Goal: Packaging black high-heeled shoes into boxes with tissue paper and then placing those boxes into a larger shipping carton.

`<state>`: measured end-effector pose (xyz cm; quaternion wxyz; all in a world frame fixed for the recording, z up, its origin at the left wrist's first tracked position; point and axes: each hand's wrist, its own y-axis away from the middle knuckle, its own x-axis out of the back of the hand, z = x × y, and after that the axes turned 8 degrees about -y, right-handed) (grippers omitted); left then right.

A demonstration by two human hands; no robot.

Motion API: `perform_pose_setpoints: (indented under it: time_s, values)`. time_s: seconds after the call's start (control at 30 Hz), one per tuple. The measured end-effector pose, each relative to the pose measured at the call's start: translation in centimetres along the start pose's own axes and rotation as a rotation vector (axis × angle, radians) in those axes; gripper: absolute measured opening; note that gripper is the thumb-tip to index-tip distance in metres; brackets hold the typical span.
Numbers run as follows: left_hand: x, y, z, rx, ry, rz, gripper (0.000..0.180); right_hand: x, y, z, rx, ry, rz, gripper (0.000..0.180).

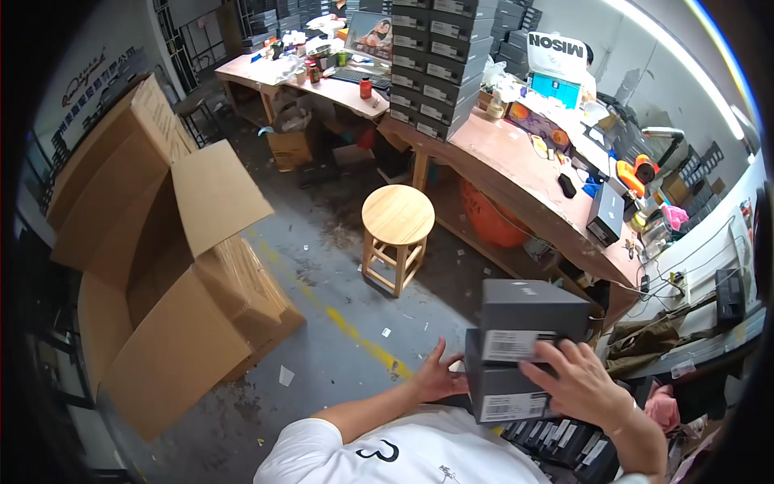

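Two dark grey cardboard boxes with white labels are stacked in front of me, low on the right. The upper box (pixel 536 305) sits slightly askew on the lower box (pixel 508 379). My right hand (pixel 582 379) is on the label side, its bent fingers gripping around the seam between the two boxes; its thumb is hidden. At the left side of the lower box is my left hand (pixel 438 373), thumb raised and apart from the fingers, whose tips come up to the box edge. Below lie several more dark boxes (pixel 568 440) with white labels, partly covered by my right forearm.
A large open carton (pixel 161 323) stands on the left with its flaps spread. A round wooden stool (pixel 398 214) stands ahead. Behind it, a workbench (pixel 500 165) bears a tall stack of grey boxes (pixel 435 64), a lamp and tools. An orange-red bag (pixel 488 216) is under the bench.
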<state>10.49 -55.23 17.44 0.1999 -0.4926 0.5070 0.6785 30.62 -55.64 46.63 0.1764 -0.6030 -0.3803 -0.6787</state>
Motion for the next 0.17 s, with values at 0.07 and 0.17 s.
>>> perform_pose_setpoints:
  time_s: [0.07,0.17]
  values:
    - [0.2,-4.2,0.8,-0.035,-0.041,-0.067,0.101,-1.7,-2.0,3.5,0.117,0.044,-0.002,0.082]
    - [2.1,-4.2,-0.9,-0.116,-0.176,-0.041,0.102,-4.4,-6.2,10.6,0.340,-0.018,-0.026,0.069]
